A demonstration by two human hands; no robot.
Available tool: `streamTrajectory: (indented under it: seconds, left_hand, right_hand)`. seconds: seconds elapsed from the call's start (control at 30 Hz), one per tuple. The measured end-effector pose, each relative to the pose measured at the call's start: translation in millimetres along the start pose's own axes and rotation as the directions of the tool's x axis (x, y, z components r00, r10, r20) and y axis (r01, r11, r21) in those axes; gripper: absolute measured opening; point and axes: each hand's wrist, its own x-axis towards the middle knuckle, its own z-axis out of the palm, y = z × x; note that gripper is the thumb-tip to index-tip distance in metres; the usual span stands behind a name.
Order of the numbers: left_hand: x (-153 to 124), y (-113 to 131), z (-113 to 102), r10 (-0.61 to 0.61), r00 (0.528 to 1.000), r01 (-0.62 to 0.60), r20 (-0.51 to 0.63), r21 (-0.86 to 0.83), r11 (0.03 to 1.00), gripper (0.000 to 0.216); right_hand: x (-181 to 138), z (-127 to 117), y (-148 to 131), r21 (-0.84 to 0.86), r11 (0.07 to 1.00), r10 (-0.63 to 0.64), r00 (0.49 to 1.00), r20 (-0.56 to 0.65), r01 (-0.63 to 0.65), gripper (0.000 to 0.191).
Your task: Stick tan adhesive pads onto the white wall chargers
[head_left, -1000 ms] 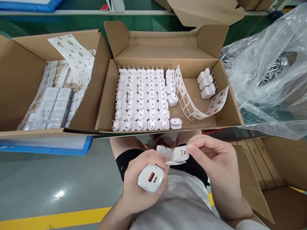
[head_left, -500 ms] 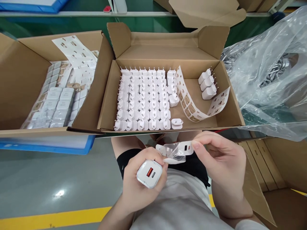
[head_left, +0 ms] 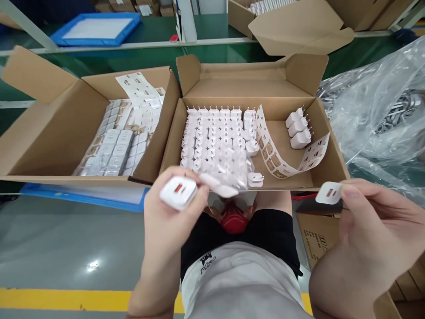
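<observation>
My left hand [head_left: 169, 217] is closed around a white charger plug [head_left: 178, 192] with a red port on its face, and a strip of clear film [head_left: 222, 186] trails from it to the right. My right hand [head_left: 375, 221] pinches a small white sticker [head_left: 329, 193] with a red mark, held far to the right of the plug. Just beyond both hands stands an open cardboard box [head_left: 320, 115] with several rows of white plugs [head_left: 219, 137], a curled sticker backing strip [head_left: 275, 155] and three loose plugs [head_left: 299, 128].
A second open carton [head_left: 49, 133] at the left holds film-wrapped plugs [head_left: 113, 146] and sticker sheets. A clear plastic bag [head_left: 381, 115] of cables lies at the right. Another carton [head_left: 318, 239] stands low at my right. A blue tray [head_left: 96, 29] sits on the far green bench.
My hands have pulled apart: the right one has drawn the sticker off to the right, the left has lifted the plug up and left. The view has tilted upward.
</observation>
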Motion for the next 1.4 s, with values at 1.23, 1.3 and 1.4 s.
streamTrajectory:
  seconds: [1.23,1.3,1.4]
  left_hand:
    - [-44,-6,51,-0.348,0.369,0.923,0.862,-0.297,0.243,0.044]
    - [-44,-6,51,-0.339,0.356,0.930,0.871,-0.294,0.220,0.044]
    - [-44,-7,51,-0.337,0.377,0.921,0.863,-0.310,0.237,0.049]
  right_hand:
    - [-2,24,51,0.530,0.668,-0.741,0.532,0.409,0.522,0.030]
    - [0,24,53,0.544,0.660,-0.749,0.512,0.420,0.519,0.029]
    - [0,19,56,0.522,0.700,-0.713,0.517,0.474,0.487,0.023]
